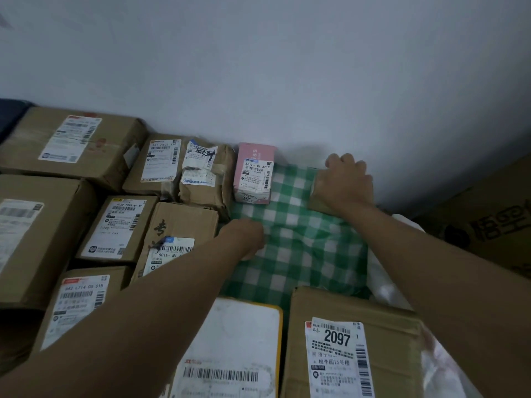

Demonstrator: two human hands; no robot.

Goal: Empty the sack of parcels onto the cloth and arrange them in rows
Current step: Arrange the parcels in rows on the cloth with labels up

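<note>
Green-checked cloth (pixel 301 239), spread against the wall. Parcels: brown cartons in rows along its left side; pink box (pixel 254 173) at the far edge; carton marked 2097 (pixel 350 346) at the near edge. Right hand (pixel 343 182): fingers curled over a small brown parcel (pixel 314 201) at the far right corner. Left hand (pixel 244 235): resting on bare cloth mid-way, fingers hidden, grip cannot be told.

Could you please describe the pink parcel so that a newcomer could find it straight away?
Start at the white wall and follow the back row of parcels along its foot. The pink parcel stands on the green checked cloth, just right of a crumpled brown parcel. It alone is pink; its neighbours are brown cardboard.
</note>
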